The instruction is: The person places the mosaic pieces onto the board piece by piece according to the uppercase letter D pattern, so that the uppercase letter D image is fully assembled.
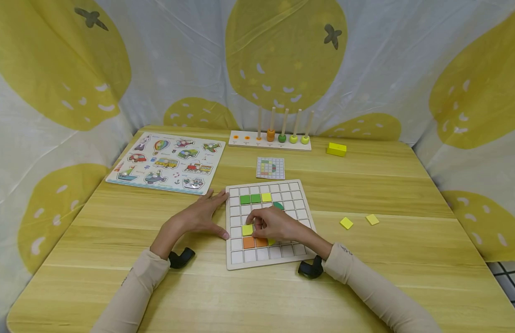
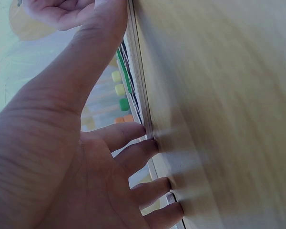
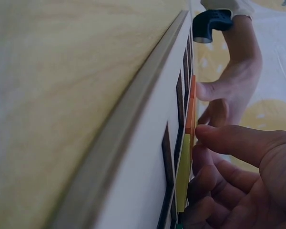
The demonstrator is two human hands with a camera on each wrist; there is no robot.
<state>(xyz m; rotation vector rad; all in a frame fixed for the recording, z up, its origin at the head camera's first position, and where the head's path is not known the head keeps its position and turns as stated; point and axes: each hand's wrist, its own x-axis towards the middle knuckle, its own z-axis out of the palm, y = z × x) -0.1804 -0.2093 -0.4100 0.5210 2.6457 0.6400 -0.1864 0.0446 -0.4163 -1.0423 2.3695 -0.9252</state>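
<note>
A white wooden grid board (image 1: pixel 236 256) lies in front of me. My right hand (image 1: pixel 276 224) is over its middle, fingers curled, with index finger and thumb at the edges of a yellow square tile (image 1: pixel 247 230). Just below that tile are orange tiles (image 1: pixel 248 242), and another yellow piece (image 3: pixel 182 176) is partly under the hand. Green tiles (image 1: pixel 245 199), a yellow tile (image 1: pixel 266 197) and a green rounded piece (image 1: pixel 278 205) sit farther up the grid. My left hand (image 1: pixel 199 215) spreads along the board's left edge, thumb and fingertips touching its rim.
Two loose yellow tiles (image 1: pixel 346 223) lie right of the board. Beyond it are a small pattern card (image 1: pixel 270 168), a peg stand (image 1: pixel 241 142) with coloured beads and a yellow block (image 1: pixel 336 149). A vehicle picture puzzle (image 1: pixel 166 162) lies at the back left.
</note>
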